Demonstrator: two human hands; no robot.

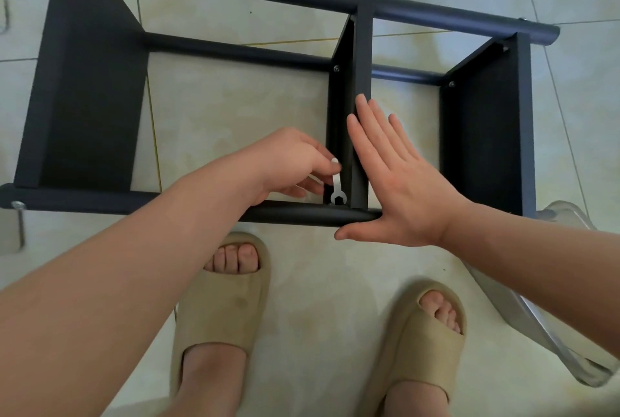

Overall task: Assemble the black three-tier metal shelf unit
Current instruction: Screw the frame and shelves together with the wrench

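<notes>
Two hands [295,165] [399,181], one wrench [336,186], three shelves [90,97] [342,114] [483,134]

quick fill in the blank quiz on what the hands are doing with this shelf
1. The left hand pinches a small silver ____ beside the middle panel.
2. The right hand, fingers straight, presses on that panel and holds ____.
3. The shelf unit lies on its side on a ____ floor.

Missing words: wrench; nothing; tiled
</notes>
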